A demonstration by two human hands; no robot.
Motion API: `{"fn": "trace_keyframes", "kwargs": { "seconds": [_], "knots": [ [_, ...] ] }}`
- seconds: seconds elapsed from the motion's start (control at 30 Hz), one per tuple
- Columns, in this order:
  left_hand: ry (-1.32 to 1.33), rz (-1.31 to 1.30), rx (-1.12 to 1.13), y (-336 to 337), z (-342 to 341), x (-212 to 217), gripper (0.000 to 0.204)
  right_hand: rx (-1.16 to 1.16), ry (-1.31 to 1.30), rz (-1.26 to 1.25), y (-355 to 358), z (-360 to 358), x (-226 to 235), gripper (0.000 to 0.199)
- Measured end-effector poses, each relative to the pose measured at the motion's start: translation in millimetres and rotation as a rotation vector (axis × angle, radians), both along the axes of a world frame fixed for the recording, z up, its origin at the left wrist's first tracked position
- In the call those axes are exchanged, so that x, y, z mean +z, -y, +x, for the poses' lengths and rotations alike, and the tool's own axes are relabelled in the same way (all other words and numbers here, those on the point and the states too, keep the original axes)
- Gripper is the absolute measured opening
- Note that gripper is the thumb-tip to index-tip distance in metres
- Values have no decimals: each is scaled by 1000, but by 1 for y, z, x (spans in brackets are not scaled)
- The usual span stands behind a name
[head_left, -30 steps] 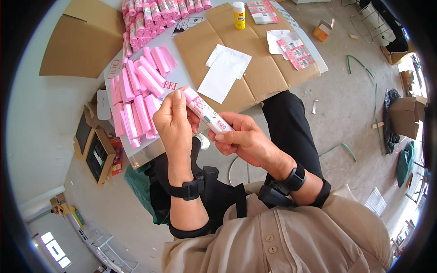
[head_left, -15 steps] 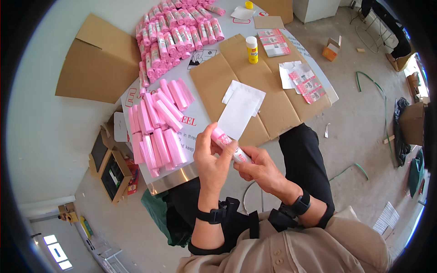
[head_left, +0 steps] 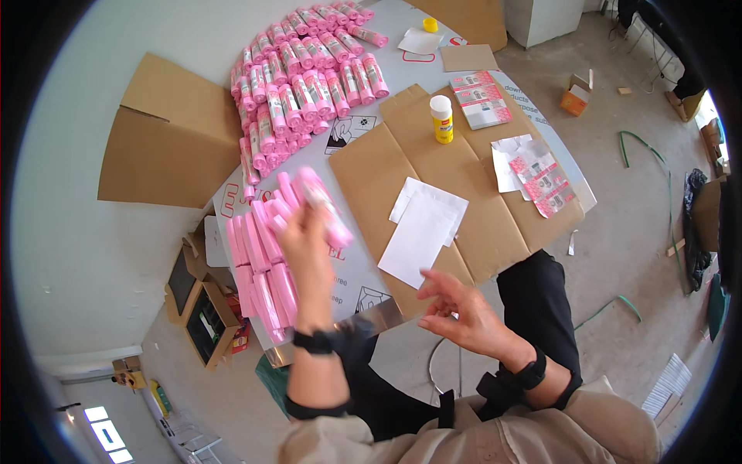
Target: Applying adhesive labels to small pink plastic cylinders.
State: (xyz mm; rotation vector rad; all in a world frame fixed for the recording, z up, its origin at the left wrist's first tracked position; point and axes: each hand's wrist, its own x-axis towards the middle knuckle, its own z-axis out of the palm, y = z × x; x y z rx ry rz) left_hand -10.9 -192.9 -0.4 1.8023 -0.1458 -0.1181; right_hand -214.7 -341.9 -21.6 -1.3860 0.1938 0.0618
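Observation:
A pink roll with a printed label (head_left: 323, 203) is in my left hand (head_left: 305, 251), raised over the left part of the table and somewhat smeared by motion. Beneath and beside that hand lie plain pink rolls (head_left: 267, 251) in rows. My right hand (head_left: 468, 317) holds nothing; its fingers are apart and bent near the table's front edge, close to overlapping white paper slips (head_left: 425, 232). Those slips rest on a flattened cardboard sheet (head_left: 367, 166). On the sheet stand a yellow glue bottle with a white top (head_left: 442, 122), a stack of printed labels (head_left: 481, 99) and more labels (head_left: 542, 182).
Labelled pink rolls (head_left: 305, 85) are heaped at the table's far left, next to an open cardboard box (head_left: 166, 147). A yellow cap (head_left: 430, 25) sits at the far edge. On the floor are a small orange box (head_left: 575, 96) and a green hose (head_left: 666, 166).
My left hand has carried the labelled roll leftward and up, over the plain rolls. The right hand has let go of it and opened. The view has shifted slightly.

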Motion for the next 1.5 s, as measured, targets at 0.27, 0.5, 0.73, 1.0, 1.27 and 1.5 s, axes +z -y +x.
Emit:
{"fn": "trace_keyframes", "kwargs": {
  "seconds": [0.27, 0.5, 0.73, 1.0, 1.27, 1.5],
  "knots": [
    [289, 568, 169, 2, 240, 11, 37, -7, -51, 75, 8, 4, -21, 38],
    [156, 500, 124, -17, 274, 9, 30, -51, -72, 111, 11, 10, -24, 34],
    [79, 979, -170, -26, 135, -21, 17, -164, -97, 103, 4, 4, -29, 27],
    [237, 1367, 7, 1, 82, -49, 26, -156, -71, 95, -11, 2, -20, 22],
    [-334, 40, -222, -13, 21, -6, 26, -260, -39, 188, -6, 3, -9, 41],
    [-210, -376, -393, -50, -126, 70, 50, -158, 9, 705, -12, 8, 45, 73]
  ]
}}
